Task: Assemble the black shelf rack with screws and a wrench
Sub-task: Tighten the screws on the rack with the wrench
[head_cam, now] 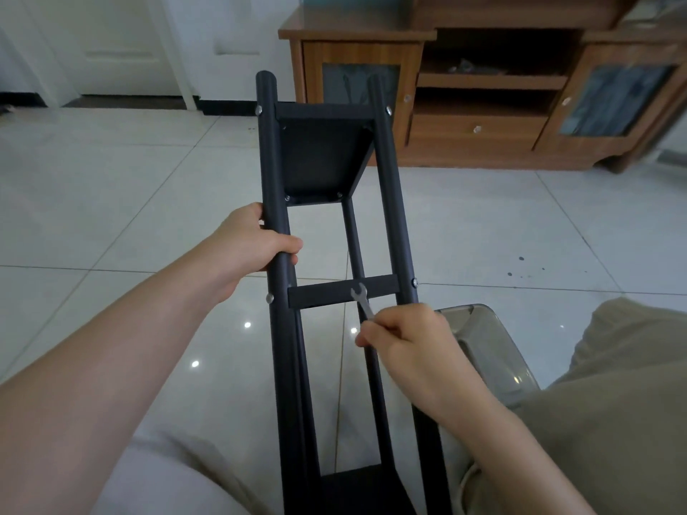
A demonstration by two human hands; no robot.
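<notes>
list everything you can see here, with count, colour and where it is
rack: one, black, centre, running away from the person
screws: six visible, silver, on the rack's posts and under its shelf
wrench: one, silver, in front of the rack's middle crossbar
cabinet: one, brown wood, top right
bin: one, clear grey, right
floor: one, white tiles, all around
doors: two, white, top left
legs: two, beige trousers, bottom corners
left hand: grips the rack's left post
right hand: pinches the wrench
</notes>
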